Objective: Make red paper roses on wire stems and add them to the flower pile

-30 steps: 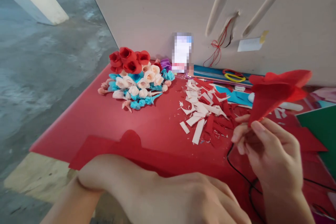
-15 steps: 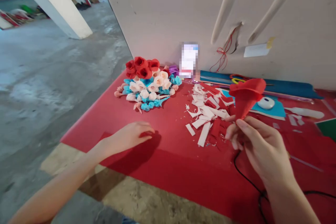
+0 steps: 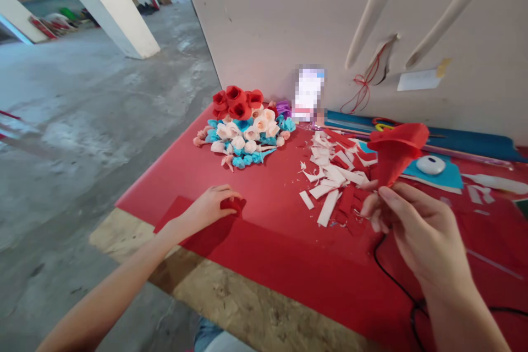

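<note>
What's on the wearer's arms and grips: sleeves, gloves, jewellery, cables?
Left grip and right grip are bare human hands: no gloves or rings visible. Left forearm and right forearm are uncovered to the picture edge: no sleeve, watch, bracelet, attached cable or marking visible.

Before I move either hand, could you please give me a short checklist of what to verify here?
1. Right hand grips the red paper flower by its narrow lower end: ok.
2. Left hand has a firm hold on something: cannot tell; red shows at its curled fingertips against red.
3. Pile of paper flowers lies apart from both hands: ok.
4. Paper scraps kept well away from the right hand: not ok, they lie close beside it.
5. Scissors shut: cannot tell, the red paper flower partly hides them.
6. Black cable well away from the right arm: not ok, it runs right by it.
</note>
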Demonstrator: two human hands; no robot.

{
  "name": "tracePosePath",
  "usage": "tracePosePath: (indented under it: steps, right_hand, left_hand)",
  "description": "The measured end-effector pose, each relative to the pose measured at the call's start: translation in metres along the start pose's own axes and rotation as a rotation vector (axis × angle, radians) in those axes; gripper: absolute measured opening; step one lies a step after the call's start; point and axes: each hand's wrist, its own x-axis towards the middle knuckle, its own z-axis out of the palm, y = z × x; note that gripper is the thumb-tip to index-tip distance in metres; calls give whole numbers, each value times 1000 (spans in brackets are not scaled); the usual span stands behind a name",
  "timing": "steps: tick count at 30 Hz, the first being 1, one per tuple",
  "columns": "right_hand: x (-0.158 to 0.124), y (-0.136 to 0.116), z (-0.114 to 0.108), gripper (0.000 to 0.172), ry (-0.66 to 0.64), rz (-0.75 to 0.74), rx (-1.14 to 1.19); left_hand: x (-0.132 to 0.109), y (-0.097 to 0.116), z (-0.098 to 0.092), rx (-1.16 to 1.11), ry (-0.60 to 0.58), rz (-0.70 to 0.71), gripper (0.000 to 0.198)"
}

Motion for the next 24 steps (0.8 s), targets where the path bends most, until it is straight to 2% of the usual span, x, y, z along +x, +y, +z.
tracePosePath:
  steps: [8, 11, 14, 17, 19, 22, 24]
  right_hand:
    - [3, 3, -2, 13, 1, -2, -22]
    - [4, 3, -1, 14, 12, 0, -18]
    - [3, 3, -1, 14, 4, 3, 3]
    - [0, 5, 0, 14, -46, 16, 32]
    - [-1, 8, 4, 14, -74, 19, 10]
    - [-3, 13, 13, 15, -89, -15, -73]
    - [-3, 13, 21, 16, -140, -31, -99]
  left_hand:
    - [-6, 0, -4, -74, -50, -63, 20]
    - [-3, 2, -17, -107, -95, -93, 21]
    - [6, 8, -38, -145, -139, -94, 20]
    - [20, 25, -59, -174, -119, -77, 19]
    - [30, 44, -68, -193, -109, -46, 17]
    - [45, 78, -69, -258, -123, 25, 16]
    - [55, 100, -63, -331, -130, 132, 13]
